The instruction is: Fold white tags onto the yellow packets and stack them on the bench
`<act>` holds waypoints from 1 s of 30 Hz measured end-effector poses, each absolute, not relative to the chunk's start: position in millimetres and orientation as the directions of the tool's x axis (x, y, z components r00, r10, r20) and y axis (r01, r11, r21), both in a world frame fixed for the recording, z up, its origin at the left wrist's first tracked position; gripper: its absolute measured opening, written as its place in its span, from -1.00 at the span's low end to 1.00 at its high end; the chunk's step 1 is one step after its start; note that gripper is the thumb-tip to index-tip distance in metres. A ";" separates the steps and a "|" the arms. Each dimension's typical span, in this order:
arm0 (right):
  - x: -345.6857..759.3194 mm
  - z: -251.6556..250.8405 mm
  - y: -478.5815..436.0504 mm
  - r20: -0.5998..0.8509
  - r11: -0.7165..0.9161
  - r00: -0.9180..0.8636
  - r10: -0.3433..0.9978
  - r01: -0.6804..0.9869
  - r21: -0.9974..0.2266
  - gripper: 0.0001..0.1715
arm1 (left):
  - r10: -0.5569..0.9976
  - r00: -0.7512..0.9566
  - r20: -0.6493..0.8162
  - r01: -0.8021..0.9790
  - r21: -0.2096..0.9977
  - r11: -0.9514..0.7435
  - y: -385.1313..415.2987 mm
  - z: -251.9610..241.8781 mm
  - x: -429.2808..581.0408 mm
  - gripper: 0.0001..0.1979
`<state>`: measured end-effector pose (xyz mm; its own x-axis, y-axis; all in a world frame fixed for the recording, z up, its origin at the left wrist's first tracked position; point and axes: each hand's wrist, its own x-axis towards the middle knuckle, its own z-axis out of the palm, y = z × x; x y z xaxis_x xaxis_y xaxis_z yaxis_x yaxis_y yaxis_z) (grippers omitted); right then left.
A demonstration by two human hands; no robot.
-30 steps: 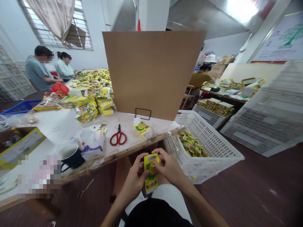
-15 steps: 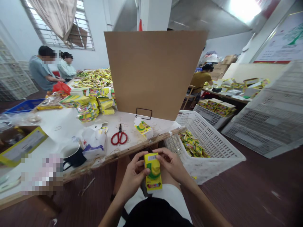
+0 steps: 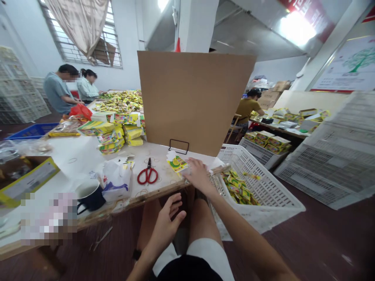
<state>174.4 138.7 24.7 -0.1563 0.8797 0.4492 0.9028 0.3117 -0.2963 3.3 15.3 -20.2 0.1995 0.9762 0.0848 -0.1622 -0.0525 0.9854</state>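
Observation:
My right hand (image 3: 198, 175) reaches over the table edge. Its fingers lie stretched on the right end of a small stack of yellow-and-green printed cartons (image 3: 177, 164), partly covering it. Whether the thumb grips a carton is hidden. Over my lap, my left hand (image 3: 169, 216) holds nothing, its fingers apart and slightly curved. A blurred small yellow box (image 3: 252, 176) shows over the inside of the white plastic basket (image 3: 263, 191). Many similar small boxes (image 3: 238, 188) lie heaped in that basket.
Red-handled scissors (image 3: 148, 173), a plastic bag (image 3: 117, 181) and a dark mug (image 3: 90, 195) stand left on the table. A tall cardboard sheet (image 3: 193, 101) blocks the view ahead, a black wire stand (image 3: 179, 146) at its foot. Co-workers sit far left and right.
The yellow box has left my hands and now appears over the basket. My right hand has moved forward to the carton stack; my left hand has opened and stays over my lap.

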 end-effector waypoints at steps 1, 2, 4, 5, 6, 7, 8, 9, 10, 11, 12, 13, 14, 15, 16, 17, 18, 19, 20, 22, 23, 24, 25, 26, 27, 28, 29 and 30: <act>160.0 16.8 147.8 0.420 0.330 -0.190 0.888 0.898 -0.292 -0.32 | 0.974 0.211 0.087 -0.154 0.986 -0.055 15.3 -18.8 1.1 -0.57; 147.9 9.2 155.3 0.398 0.342 -0.213 0.892 0.894 -0.290 -0.30 | 0.973 0.214 0.088 -0.145 0.988 -0.057 15.7 -17.5 -2.1 -0.58; 133.6 -2.5 166.4 0.372 0.350 -0.231 0.899 0.890 -0.294 -0.50 | 0.977 0.196 0.083 -0.127 0.990 -0.059 17.5 -15.7 -10.1 -0.59; 131.3 -5.7 169.9 0.363 0.352 -0.236 0.901 0.888 -0.296 -0.66 | 0.980 0.182 0.080 -0.121 0.991 -0.058 19.0 -15.4 -14.4 -0.59; 131.6 -7.0 172.2 0.359 0.353 -0.238 0.903 0.887 -0.299 -0.79 | 0.983 0.167 0.075 -0.118 0.991 -0.056 20.8 -15.8 -18.1 -0.58; 133.6 -6.2 172.8 0.359 0.355 -0.240 0.902 0.885 -0.301 -0.82 | 0.985 0.157 0.069 -0.121 0.991 -0.050 22.7 -16.8 -20.9 -0.58; 136.4 -3.8 171.4 0.364 0.359 -0.241 0.900 0.883 -0.303 -0.79 | 0.987 0.147 0.061 -0.133 0.990 -0.041 24.7 -18.3 -22.5 -0.57; 139.2 0.1 167.5 0.375 0.364 -0.241 0.895 0.881 -0.303 -0.78 | 0.989 0.138 0.050 -0.161 0.987 -0.028 26.7 -20.3 -22.8 -0.55; 141.1 4.8 160.5 0.391 0.370 -0.240 0.889 0.878 -0.303 -0.77 | 0.991 0.130 0.031 -0.206 0.979 -0.003 28.6 -22.6 -22.0 -0.53; 141.9 9.9 150.2 0.408 0.373 -0.236 0.882 0.878 -0.300 -0.76 | 0.992 0.124 -0.002 -0.270 0.962 0.036 30.3 -24.9 -20.3 -0.51; 141.2 14.5 136.4 0.432 0.385 -0.236 0.871 0.874 -0.298 -0.74 | 0.992 0.124 -0.039 -0.354 0.932 0.081 31.8 -26.8 -18.2 -0.48; 139.3 18.3 119.5 0.460 0.413 -0.250 0.852 0.861 -0.298 -0.71 | 0.989 0.130 -0.072 -0.450 0.884 0.123 33.0 -28.2 -16.1 -0.46; 136.2 20.7 100.2 0.484 0.449 -0.272 0.832 0.842 -0.299 -0.68 | 0.985 0.140 -0.099 -0.548 0.821 0.161 33.9 -28.8 -14.3 -0.45; 132.6 21.6 79.7 0.527 0.528 -0.320 0.788 0.791 -0.309 -0.65 | 0.981 0.153 -0.116 -0.632 0.752 0.187 34.5 -28.5 -13.1 -0.46; 128.8 21.1 59.2 0.548 0.618 -0.394 0.738 0.721 -0.314 -0.61 | 0.979 0.164 -0.123 -0.692 0.693 0.203 34.6 -27.6 -12.5 -0.47; 125.2 19.2 40.0 0.555 0.671 -0.438 0.708 0.662 -0.334 -0.59 | 0.976 0.177 -0.126 -0.729 0.650 0.216 34.3 -26.0 -12.4 -0.49; 122.3 16.6 23.5 0.568 0.706 -0.458 0.684 0.611 -0.358 -0.58 | 0.972 0.197 -0.128 -0.744 0.626 0.233 33.6 -24.2 -12.6 -0.50; 120.3 13.8 10.2 0.578 0.724 -0.462 0.673 0.574 -0.383 -0.57 | 0.965 0.224 -0.133 -0.745 0.616 0.258 32.5 -22.4 -13.0 -0.51; 119.4 11.4 0.5 0.589 0.728 -0.450 0.671 0.552 -0.407 -0.57 | 0.958 0.254 -0.135 -0.738 0.613 0.283 31.0 -20.9 -13.3 -0.50; 120.9 10.1 -9.2 0.606 0.733 -0.430 0.669 0.521 -0.438 -0.56 | 0.942 0.315 -0.121 -0.724 0.611 0.320 27.4 -19.3 -13.0 -0.49; 123.1 11.9 -10.2 0.604 0.731 -0.429 0.672 0.514 -0.449 -0.55 | 0.937 0.333 -0.103 -0.719 0.615 0.323 25.4 -19.1 -12.2 -0.51; 125.8 15.4 -9.6 0.593 0.721 -0.426 0.683 0.519 -0.459 -0.51 | 0.936 0.342 -0.085 -0.714 0.623 0.318 23.5 -19.3 -11.1 -0.54; 128.9 20.2 -7.8 0.576 0.700 -0.414 0.705 0.536 -0.471 -0.44 | 0.935 0.347 -0.070 -0.709 0.633 0.310 21.6 -19.4 -9.6 -0.59; 132.0 25.6 -5.3 0.554 0.667 -0.391 0.735 0.563 -0.488 -0.37 | 0.934 0.353 -0.060 -0.701 0.644 0.306 19.8 -19.3 -7.9 -0.62; 135.0 30.7 -2.4 0.528 0.626 -0.359 0.769 0.590 -0.510 -0.33 | 0.930 0.362 -0.056 -0.691 0.654 0.308 18.2 -18.7 -6.1 -0.64; 137.6 34.9 0.6 0.503 0.585 -0.326 0.800 0.610 -0.535 -0.33 | 0.924 0.378 -0.059 -0.678 0.663 0.319 16.8 -17.7 -4.4 -0.65; 139.9 37.4 3.6 0.484 0.554 -0.301 0.822 0.618 -0.558 -0.37 | 0.916 0.397 -0.063 -0.662 0.671 0.333 15.7 -16.2 -2.9 -0.64; 141.7 38.1 6.4 0.475 0.539 -0.285 0.833 0.612 -0.579 -0.43 | 0.907 0.416 -0.066 -0.648 0.678 0.347 14.8 -14.4 -1.7 -0.63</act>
